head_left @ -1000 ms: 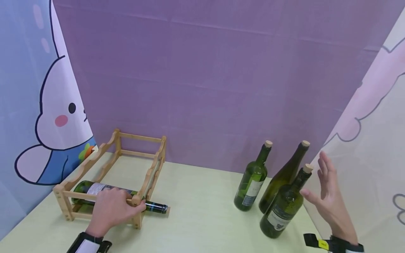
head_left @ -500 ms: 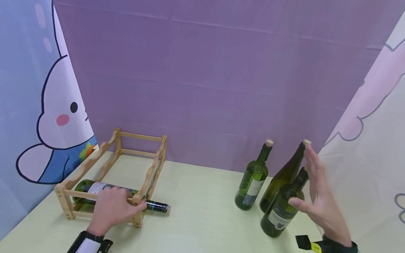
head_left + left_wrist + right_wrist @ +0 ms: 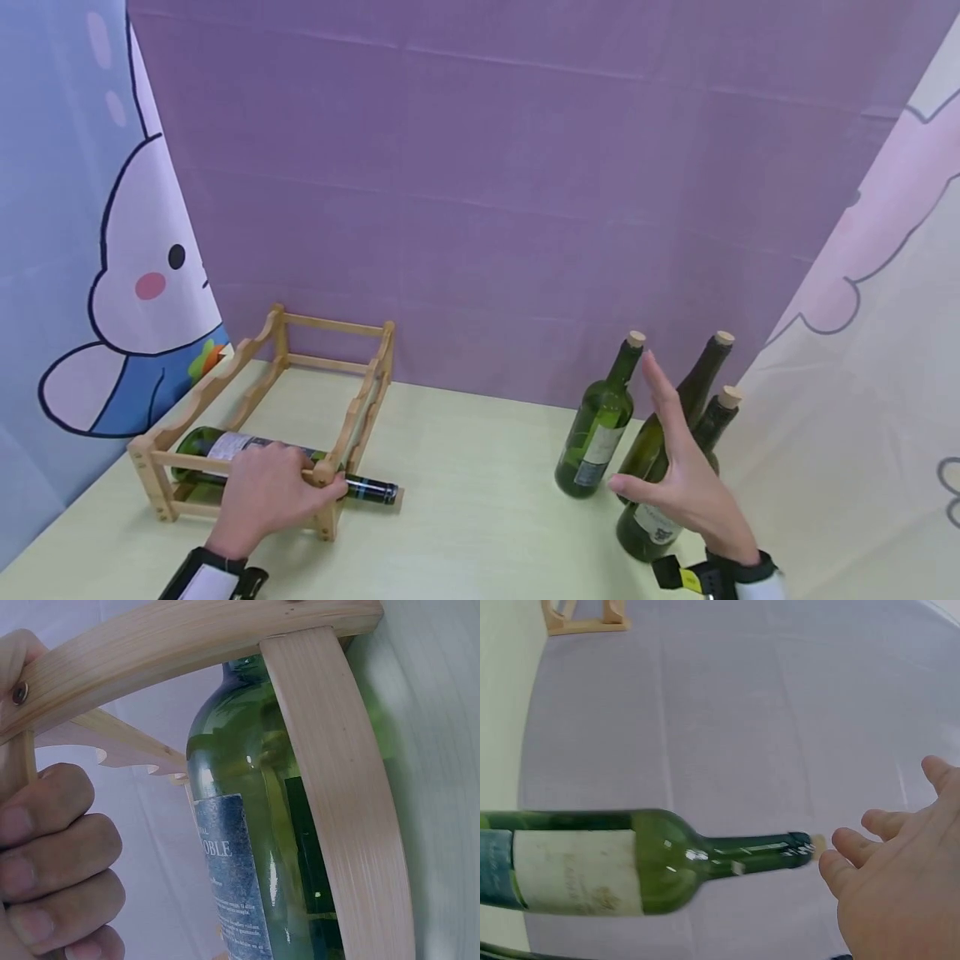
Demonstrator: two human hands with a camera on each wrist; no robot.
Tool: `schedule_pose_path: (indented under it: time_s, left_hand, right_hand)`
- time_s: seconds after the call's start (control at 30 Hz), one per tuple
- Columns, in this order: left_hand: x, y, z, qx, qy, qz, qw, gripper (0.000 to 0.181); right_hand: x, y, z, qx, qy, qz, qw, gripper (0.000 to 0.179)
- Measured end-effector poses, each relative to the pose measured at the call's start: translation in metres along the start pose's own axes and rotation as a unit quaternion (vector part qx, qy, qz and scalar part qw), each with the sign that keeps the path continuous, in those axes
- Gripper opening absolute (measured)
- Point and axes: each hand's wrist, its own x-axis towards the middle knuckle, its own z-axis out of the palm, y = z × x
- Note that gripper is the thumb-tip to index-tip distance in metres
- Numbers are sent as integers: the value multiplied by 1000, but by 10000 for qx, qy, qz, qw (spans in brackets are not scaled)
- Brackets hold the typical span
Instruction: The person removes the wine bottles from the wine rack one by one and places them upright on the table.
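My left hand (image 3: 266, 496) grips the front rail of a wooden wine rack (image 3: 153, 492), and in the left wrist view its fingers (image 3: 64, 855) curl round the wood. Lying in the rack's front slot is a green wine bottle (image 3: 217, 444), its corked neck sticking out to the right. My right hand (image 3: 686, 483) is spread, thumb apart from the fingers, overlapping two standing bottles, a back one (image 3: 705, 371) and a front one (image 3: 654, 527) with a pale label. A third corked bottle (image 3: 600, 433) stands just left of the fingertips; its cork is near them in the right wrist view.
The pale table (image 3: 465, 492) stretches between the rack and the bottles. A purple cloth (image 3: 510, 200) hangs behind it. Printed cloths stand at both sides, a cartoon figure (image 3: 142, 325) on the left one.
My right hand has moved left, from beside the right-hand bottles to across them, close to the leftmost standing bottle. My left hand, the rack and the bottles have stayed in place.
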Motion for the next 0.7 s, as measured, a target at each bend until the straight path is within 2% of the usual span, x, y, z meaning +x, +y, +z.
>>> schedule_pose_path:
  time_s: [0.27,0.6,0.7]
  left_hand:
    - [0,1,-2,24,-149,-61,9999,60]
    - [0,1,-2,51,-10,-3,10000,60]
    - [1,1,-1,64,-28,-17,10000,60]
  right_hand:
    - [4,10,23,7,-211,171,9996,126]
    - [10,14,52,-99,-447,462,9979,120]
    - [12,16,60,-178,-514,440,9975,120]
